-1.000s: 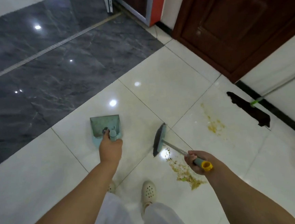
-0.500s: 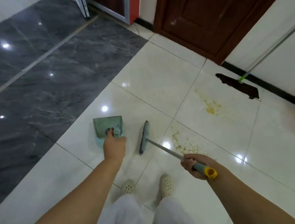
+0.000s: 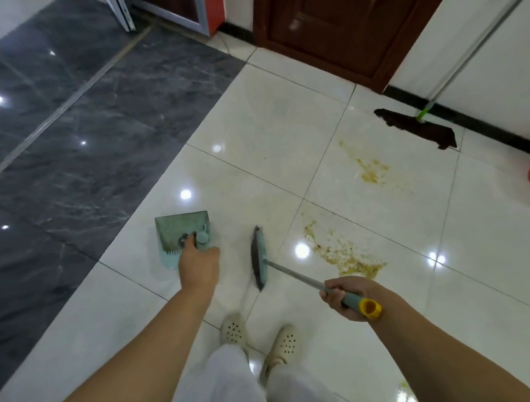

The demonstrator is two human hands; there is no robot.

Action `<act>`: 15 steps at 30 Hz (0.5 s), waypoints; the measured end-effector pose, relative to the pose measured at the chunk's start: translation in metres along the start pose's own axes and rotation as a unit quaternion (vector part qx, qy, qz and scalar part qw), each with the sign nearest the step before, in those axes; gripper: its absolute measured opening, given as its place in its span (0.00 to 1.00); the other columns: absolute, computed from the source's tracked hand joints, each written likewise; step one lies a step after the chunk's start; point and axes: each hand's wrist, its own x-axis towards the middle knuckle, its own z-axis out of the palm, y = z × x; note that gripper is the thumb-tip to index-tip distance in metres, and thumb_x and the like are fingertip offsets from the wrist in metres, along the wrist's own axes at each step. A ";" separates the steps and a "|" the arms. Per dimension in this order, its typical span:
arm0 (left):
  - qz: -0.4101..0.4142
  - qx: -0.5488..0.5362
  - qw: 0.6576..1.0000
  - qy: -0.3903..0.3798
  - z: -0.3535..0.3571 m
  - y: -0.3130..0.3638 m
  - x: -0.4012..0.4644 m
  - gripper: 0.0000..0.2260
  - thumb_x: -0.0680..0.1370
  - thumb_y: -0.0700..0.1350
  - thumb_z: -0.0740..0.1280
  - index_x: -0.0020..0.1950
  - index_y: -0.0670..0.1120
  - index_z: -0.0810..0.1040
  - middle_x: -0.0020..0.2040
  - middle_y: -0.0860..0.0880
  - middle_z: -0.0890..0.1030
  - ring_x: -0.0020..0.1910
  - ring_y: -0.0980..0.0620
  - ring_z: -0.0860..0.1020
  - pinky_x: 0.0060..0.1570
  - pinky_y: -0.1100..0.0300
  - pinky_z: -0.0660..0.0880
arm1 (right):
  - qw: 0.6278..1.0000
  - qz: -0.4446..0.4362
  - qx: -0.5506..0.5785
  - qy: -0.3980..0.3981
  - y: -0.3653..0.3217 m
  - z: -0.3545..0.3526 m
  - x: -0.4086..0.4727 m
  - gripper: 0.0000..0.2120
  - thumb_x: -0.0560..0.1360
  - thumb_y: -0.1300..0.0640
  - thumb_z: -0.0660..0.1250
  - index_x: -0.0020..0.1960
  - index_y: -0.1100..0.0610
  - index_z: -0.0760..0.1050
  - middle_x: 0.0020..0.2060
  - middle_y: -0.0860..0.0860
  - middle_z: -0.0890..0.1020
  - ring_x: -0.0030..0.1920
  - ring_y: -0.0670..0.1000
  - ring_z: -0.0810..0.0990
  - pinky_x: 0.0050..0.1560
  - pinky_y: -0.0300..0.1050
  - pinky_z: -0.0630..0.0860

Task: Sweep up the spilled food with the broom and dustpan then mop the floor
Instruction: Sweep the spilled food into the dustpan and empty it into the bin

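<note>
Curling round the teal grip of the broom [image 3: 259,259], the right hand [image 3: 349,299] has its fingers clamped on the handle just below the yellow end cap; the shaft slants down and left to the brush head, which sits edge-on over the pale tiles; bristle contact with the floor is hard to judge. Over on the other side, the left hand [image 3: 199,267] is wrapped on the stub handle of the dustpan [image 3: 181,230], fingers closed on it, the pan held low with its mouth facing away; the brush head is just beside it, to the right, not touching. Spilled food [image 3: 342,255] lies right of the broom in a yellowish smear; a second patch [image 3: 370,169] sits farther off, near the mop [image 3: 417,126], whose pole leans on the white wall. White clogs [image 3: 233,330] stand below.
</note>
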 end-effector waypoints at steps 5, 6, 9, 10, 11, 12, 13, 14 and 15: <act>-0.007 -0.021 1.000 0.004 0.030 -0.007 -0.017 0.25 0.74 0.39 0.62 0.71 0.50 0.69 0.59 0.36 0.78 0.44 0.43 0.78 0.49 0.45 0.79 | 1.000 -0.021 -0.001 0.018 -0.034 -0.055 -0.013 0.04 0.81 0.62 0.56 0.51 0.63 0.65 0.35 0.59 0.71 0.15 0.46 0.68 0.14 0.33 0.68; -0.012 -0.021 1.000 0.004 0.036 -0.007 -0.020 0.25 0.74 0.39 0.62 0.71 0.50 0.69 0.57 0.36 0.79 0.39 0.46 0.75 0.40 0.49 0.80 | 0.999 -0.024 -0.007 0.024 -0.041 -0.064 -0.014 0.04 0.81 0.62 0.56 0.51 0.63 0.65 0.35 0.59 0.71 0.15 0.46 0.68 0.14 0.33 0.68; -0.020 -0.019 1.000 -0.011 0.050 -0.007 -0.025 0.23 0.74 0.37 0.61 0.69 0.47 0.71 0.42 0.44 0.75 0.30 0.51 0.69 0.23 0.65 0.67 | 0.998 -0.040 -0.025 0.039 -0.063 -0.085 -0.020 0.02 0.81 0.63 0.55 0.51 0.63 0.65 0.36 0.59 0.71 0.15 0.46 0.68 0.15 0.32 0.69; -0.021 -0.020 0.999 -0.016 0.054 -0.007 -0.026 0.22 0.74 0.37 0.61 0.69 0.46 0.71 0.40 0.45 0.74 0.29 0.51 0.69 0.22 0.66 0.66 | 0.998 -0.041 -0.031 0.040 -0.070 -0.091 -0.022 0.03 0.81 0.63 0.55 0.51 0.63 0.65 0.35 0.58 0.71 0.15 0.46 0.68 0.15 0.32 0.69; -0.021 -0.022 0.999 -0.018 0.058 -0.005 -0.028 0.22 0.74 0.37 0.61 0.68 0.45 0.72 0.38 0.46 0.73 0.28 0.51 0.68 0.21 0.66 0.65 | 0.998 -0.040 -0.035 0.040 -0.076 -0.097 -0.025 0.03 0.81 0.63 0.55 0.50 0.63 0.65 0.34 0.58 0.71 0.15 0.46 0.68 0.15 0.32 0.69; -0.022 -0.024 0.999 -0.019 0.062 -0.004 -0.029 0.21 0.74 0.37 0.61 0.68 0.45 0.72 0.37 0.46 0.73 0.28 0.51 0.68 0.21 0.66 0.65 | 0.998 -0.037 -0.036 0.037 -0.083 -0.102 -0.027 0.04 0.81 0.62 0.55 0.49 0.63 0.65 0.31 0.58 0.72 0.15 0.46 0.68 0.15 0.32 0.68; -0.021 -0.024 0.999 -0.019 0.066 -0.002 -0.031 0.21 0.75 0.37 0.61 0.67 0.45 0.72 0.37 0.46 0.73 0.28 0.51 0.68 0.21 0.66 0.65 | 0.998 -0.035 -0.034 0.034 -0.089 -0.105 -0.031 0.05 0.81 0.62 0.55 0.48 0.63 0.65 0.28 0.58 0.72 0.15 0.45 0.68 0.15 0.32 0.68; -0.019 -0.023 0.999 -0.018 0.070 -0.001 -0.032 0.20 0.75 0.37 0.61 0.67 0.45 0.73 0.37 0.46 0.73 0.28 0.51 0.68 0.20 0.66 0.65 | 0.998 -0.031 -0.035 0.031 -0.093 -0.106 -0.034 0.06 0.81 0.61 0.55 0.47 0.63 0.65 0.26 0.57 0.71 0.15 0.45 0.68 0.14 0.31 0.68; -0.019 -0.024 0.999 -0.018 0.074 0.001 -0.033 0.20 0.75 0.36 0.61 0.67 0.45 0.73 0.36 0.46 0.73 0.28 0.51 0.68 0.20 0.66 0.65 | 0.998 -0.028 -0.038 0.031 -0.096 -0.107 -0.037 0.08 0.81 0.61 0.55 0.46 0.63 0.66 0.25 0.56 0.70 0.14 0.45 0.68 0.14 0.31 0.68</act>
